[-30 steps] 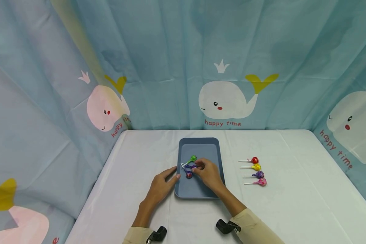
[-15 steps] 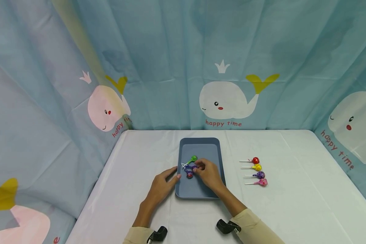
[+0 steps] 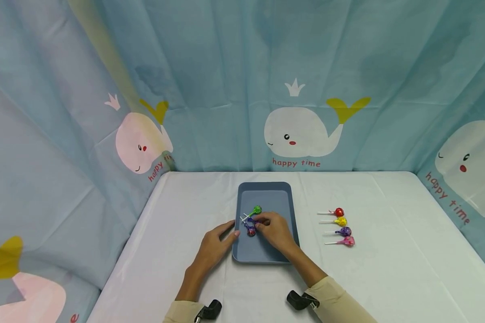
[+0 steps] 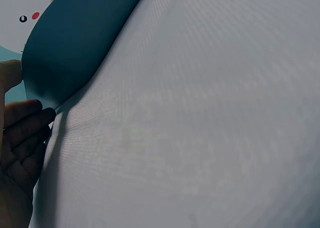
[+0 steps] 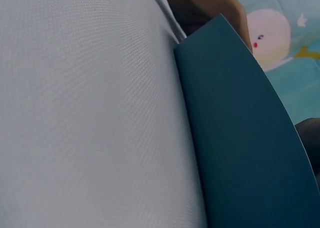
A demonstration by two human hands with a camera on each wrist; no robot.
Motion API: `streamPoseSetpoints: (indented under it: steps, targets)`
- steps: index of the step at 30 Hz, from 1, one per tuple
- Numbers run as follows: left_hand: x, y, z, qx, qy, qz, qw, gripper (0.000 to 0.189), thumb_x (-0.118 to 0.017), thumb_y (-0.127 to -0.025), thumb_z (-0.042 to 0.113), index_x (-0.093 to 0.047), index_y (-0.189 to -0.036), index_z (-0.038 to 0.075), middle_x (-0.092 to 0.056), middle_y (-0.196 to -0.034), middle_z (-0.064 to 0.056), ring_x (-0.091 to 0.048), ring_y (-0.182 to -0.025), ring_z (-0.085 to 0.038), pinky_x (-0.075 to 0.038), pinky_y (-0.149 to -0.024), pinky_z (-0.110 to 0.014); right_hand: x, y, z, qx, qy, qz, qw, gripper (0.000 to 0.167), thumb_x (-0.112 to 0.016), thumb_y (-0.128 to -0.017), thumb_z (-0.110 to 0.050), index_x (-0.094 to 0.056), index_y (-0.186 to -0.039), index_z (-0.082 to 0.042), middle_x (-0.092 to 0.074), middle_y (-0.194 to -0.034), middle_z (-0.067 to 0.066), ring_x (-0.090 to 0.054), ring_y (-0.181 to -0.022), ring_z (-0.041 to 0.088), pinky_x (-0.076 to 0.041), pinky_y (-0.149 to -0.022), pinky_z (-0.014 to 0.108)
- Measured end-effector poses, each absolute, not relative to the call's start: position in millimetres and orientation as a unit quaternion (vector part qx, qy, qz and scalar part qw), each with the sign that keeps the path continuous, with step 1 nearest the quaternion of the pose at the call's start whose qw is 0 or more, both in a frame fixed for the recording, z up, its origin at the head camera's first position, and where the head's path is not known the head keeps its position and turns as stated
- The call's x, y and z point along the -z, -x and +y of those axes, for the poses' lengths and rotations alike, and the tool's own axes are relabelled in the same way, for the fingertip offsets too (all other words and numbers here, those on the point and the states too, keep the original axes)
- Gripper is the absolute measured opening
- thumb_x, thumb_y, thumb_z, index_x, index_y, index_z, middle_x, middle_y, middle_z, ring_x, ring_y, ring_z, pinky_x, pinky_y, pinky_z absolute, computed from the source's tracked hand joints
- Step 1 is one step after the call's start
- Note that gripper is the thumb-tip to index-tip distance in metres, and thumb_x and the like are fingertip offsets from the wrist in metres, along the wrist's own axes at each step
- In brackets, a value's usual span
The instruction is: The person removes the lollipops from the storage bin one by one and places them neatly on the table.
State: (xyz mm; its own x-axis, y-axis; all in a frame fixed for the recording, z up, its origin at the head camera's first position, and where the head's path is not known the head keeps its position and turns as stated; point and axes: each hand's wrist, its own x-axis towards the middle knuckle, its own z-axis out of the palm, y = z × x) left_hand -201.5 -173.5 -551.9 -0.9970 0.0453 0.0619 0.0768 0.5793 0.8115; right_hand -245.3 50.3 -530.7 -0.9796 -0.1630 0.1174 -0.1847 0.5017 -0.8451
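In the head view a blue-grey tray (image 3: 262,251) lies on the white-covered table. My left hand (image 3: 213,249) holds its left edge, thumb on the rim and fingers along the outer side. Over the tray, my right hand (image 3: 275,229) pinches a purple-wrapped lollipop (image 3: 256,222) between thumb and index finger; its head is mostly hidden. Beside it lie a green lollipop (image 3: 257,209) and another purple lollipop (image 3: 251,231), with white sticks crossing at the left. The left wrist view shows the left fingers (image 4: 30,120) against the tray's wall (image 4: 75,43); the right wrist view hides the lollipops.
Right of the tray, a column of lollipops lies with sticks pointing left: red (image 3: 339,212), yellow (image 3: 341,221), purple (image 3: 345,231) and pink (image 3: 349,241). A blue whale-print curtain (image 3: 210,89) stands behind the table and along its sides.
My right index finger has slid slightly left and down over the purple lollipop, covering more of its head. The left hand and the tray stay where they were.
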Motion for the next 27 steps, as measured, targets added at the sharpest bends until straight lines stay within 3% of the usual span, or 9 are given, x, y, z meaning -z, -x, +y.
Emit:
streamPoseSetpoints:
  steps: [11, 18, 24, 27]
  targets:
    - [551.0, 201.5, -173.5, 0.457, 0.034, -0.889, 0.013, 0.060, -0.069, -0.099, 0.057, -0.063, -0.150, 0.025, -0.060, -0.154, -0.002, -0.050, -0.149, -0.031, -0.038, -0.126, -0.053, 530.3, 243.9, 51.5, -0.485, -0.104, -0.868, 0.016, 0.021, -0.082, -0.091, -0.004, -0.080, -0.111, -0.006, -0.072, -0.103, 0.008, -0.065, -0.089, 0.017, -0.055, -0.078, 0.034]
    - [550.4, 200.9, -172.6, 0.454, 0.035, -0.890, 0.018, 0.059, -0.070, -0.100, 0.054, -0.064, -0.150, 0.023, -0.062, -0.153, -0.002, -0.052, -0.148, -0.030, -0.038, -0.126, -0.051, 526.6, 238.6, 58.5, -0.502, -0.106, -0.858, 0.024, 0.020, -0.077, -0.094, -0.001, -0.080, -0.112, -0.008, -0.073, -0.119, 0.011, -0.072, -0.107, 0.029, -0.062, -0.092, 0.045]
    - [550.4, 200.7, -172.3, 0.457, 0.034, -0.889, 0.019, 0.060, -0.071, -0.099, 0.054, -0.063, -0.150, 0.023, -0.061, -0.153, -0.003, -0.051, -0.148, -0.031, -0.039, -0.126, -0.053, 524.1, 234.8, 67.4, -0.534, -0.082, -0.842, 0.012, 0.015, -0.080, -0.093, -0.004, -0.081, -0.106, -0.011, -0.069, -0.114, 0.011, -0.073, -0.093, 0.023, -0.063, -0.063, 0.029]
    - [550.6, 200.8, -172.1, 0.456, 0.034, -0.889, 0.020, 0.060, -0.070, -0.099, 0.054, -0.063, -0.150, 0.023, -0.061, -0.153, -0.003, -0.051, -0.148, -0.032, -0.038, -0.126, -0.053, 521.4, 233.4, 73.3, -0.533, -0.080, -0.842, 0.026, 0.017, -0.081, -0.092, -0.004, -0.079, -0.108, -0.010, -0.072, -0.111, 0.010, -0.072, -0.088, 0.019, -0.059, -0.058, 0.025]
